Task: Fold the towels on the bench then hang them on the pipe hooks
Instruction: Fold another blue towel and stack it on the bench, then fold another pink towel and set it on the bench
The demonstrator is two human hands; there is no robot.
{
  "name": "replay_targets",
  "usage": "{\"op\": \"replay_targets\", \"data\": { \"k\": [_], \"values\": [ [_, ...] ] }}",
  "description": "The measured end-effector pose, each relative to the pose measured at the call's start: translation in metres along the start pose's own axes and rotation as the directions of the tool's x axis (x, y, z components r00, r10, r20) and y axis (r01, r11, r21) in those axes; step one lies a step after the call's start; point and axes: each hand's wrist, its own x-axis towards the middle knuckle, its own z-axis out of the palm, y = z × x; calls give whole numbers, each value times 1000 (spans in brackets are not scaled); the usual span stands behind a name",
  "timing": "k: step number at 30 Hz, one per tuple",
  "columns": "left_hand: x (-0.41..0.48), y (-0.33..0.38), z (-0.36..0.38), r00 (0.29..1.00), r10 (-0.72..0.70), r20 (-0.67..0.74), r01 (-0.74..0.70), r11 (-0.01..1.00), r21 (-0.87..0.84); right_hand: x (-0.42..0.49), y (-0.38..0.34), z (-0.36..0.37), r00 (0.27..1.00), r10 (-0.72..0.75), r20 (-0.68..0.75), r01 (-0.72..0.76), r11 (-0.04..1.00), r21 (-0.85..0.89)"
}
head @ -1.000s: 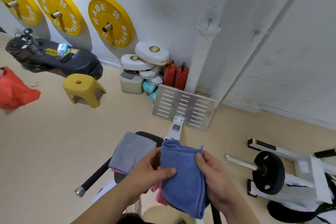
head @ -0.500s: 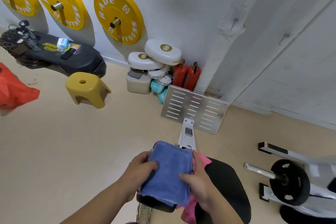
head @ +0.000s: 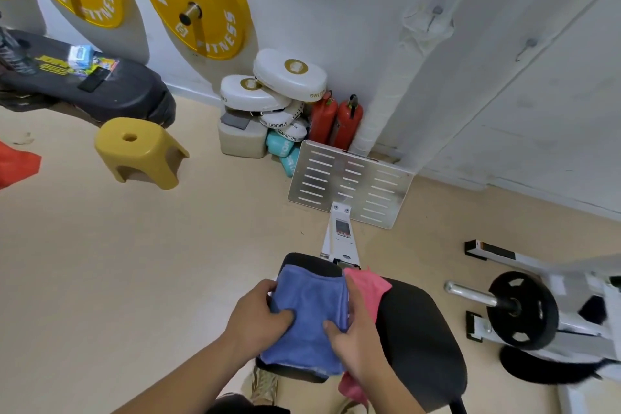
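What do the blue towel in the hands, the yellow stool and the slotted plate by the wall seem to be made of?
The folded blue towel: soft napped cloth, probably microfibre; fuzzy matte surface. The low yellow stool: moulded plastic, likely; smooth seamless form. The slotted silver plate: metal, seemingly; dull reflective sheen.

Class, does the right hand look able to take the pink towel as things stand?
Probably not yet: the right hand grips the blue towel. The pink towel lies right beside it on the bench, so letting go should suffice.
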Motion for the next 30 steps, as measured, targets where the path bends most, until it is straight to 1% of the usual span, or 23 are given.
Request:
{"op": "replay_targets", "data": {
  "k": [2,4,5,6,7,8,9,10,11,12,13,14,16,18,20,21,23,25,28,30],
  "values": [
    [-2,-2,-4,1000,8,22,-9,1000,24,-3,1,-1,1000,14,12,-14,1000,-14],
    [-4,-10,-5,998,39,56,-44,994,99,-11,-3,3,999,52,7,-51,998,-38],
    [-7,-15,-5,997,64,48,-71,985,156,-12,3,6,998,67,-9,-67,997,-39],
    [-10,-19,-4,993,117,9,-116,967,226,-11,7,8,997,66,-31,-68,994,-80],
    [-13,-22,-4,974,224,-37,-202,929,310,-11,9,7,999,26,-23,-30,985,-169],
    [-14,-23,-3,928,369,-59,-318,862,394,-13,6,3,999,-35,-21,28,959,-282],
    [-16,-20,-4,861,507,-43,-435,776,457,-16,3,-2,992,-124,-22,106,918,-383],
    [-17,-16,-4,790,614,1,-533,684,498,-17,1,-7,980,-200,-4,176,871,-459],
    [-18,-12,-4,743,664,87,-602,606,519,-17,3,-12,965,-259,37,241,824,-513],
    [-18,-10,-3,727,663,180,-640,557,530,-16,3,-13,957,-273,96,279,788,-549],
    [-18,-9,-3,732,630,259,-653,538,534,-14,4,-17,949,-269,162,313,765,-563],
    [-16,-11,-2,751,581,314,-643,535,548,-13,4,-20,945,-237,224,324,757,-567],
    [-14,-13,-1,782,486,390,-615,506,604,-11,3,-26,936,-174,307,327,756,-567],
    [-12,-7,-3,803,404,438,-594,489,639,-9,8,-28,929,-147,341,328,755,-567],
    [-10,-5,-3,822,347,452,-570,486,662,-8,16,-22,928,-171,330,336,769,-544],
    [-10,-6,-1,822,365,437,-568,481,668,-6,23,-17,932,-181,314,332,777,-536],
    [-8,-12,7,824,330,461,-566,451,690,-2,34,-9,938,-199,284,328,779,-534],
    [-5,-20,17,832,334,442,-553,455,697,-1,38,-6,937,-217,274,338,760,-555],
    [-5,-21,22,833,323,449,-552,454,699,-1,41,-6,929,-231,289,362,733,-576],
    [-5,-19,23,840,333,429,-541,432,722,-3,41,-11,921,-220,323,373,740,-560]
  ]
}}
